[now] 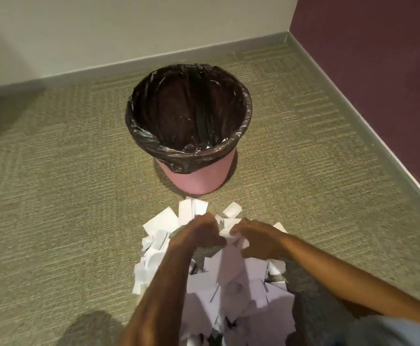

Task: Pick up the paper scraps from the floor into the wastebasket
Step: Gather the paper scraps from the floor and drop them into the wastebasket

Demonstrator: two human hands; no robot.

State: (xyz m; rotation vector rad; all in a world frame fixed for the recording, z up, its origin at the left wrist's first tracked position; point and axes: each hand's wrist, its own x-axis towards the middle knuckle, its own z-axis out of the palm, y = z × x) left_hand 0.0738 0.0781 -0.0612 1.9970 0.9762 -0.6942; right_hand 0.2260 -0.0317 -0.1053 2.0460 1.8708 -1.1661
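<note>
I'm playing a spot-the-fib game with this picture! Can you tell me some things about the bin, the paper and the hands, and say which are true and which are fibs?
1. The wastebasket is pink with a black bag inside. True.
2. The wastebasket has tipped over. False: it stands upright on the carpet.
3. Most of the paper scraps lie on the floor in front of the wastebasket. True.
4. Only one hand is in the paper. False: the left hand and right hand both gather scraps.
5. The wastebasket is full to the top. False: only a few white bits show inside.
</note>
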